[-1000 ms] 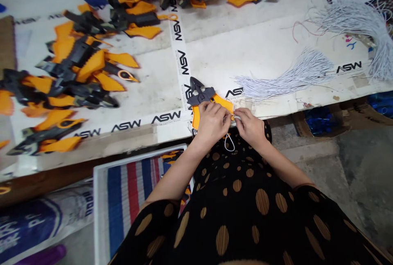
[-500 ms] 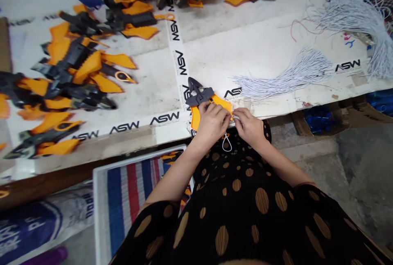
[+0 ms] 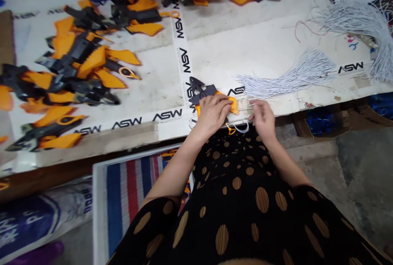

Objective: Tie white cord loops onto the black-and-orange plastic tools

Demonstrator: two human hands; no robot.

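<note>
White table | concrete floor | left hand clasping orange piece | right hand curled, hold unclear

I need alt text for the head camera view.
A left hand holds an orange-and-gray plastic piece at a white table; the right hand apparently pinches white cord beside it. Similar pieces lie piled left, a white cord bundle right.

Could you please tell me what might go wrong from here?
The orange-and-dark-grey plastic piece under the left hand lies at the front edge of the white table, so it might slip off if released. The thin white cord looping below could snag on the right hand. The loose white cord bundle nearby might get scattered.
</note>
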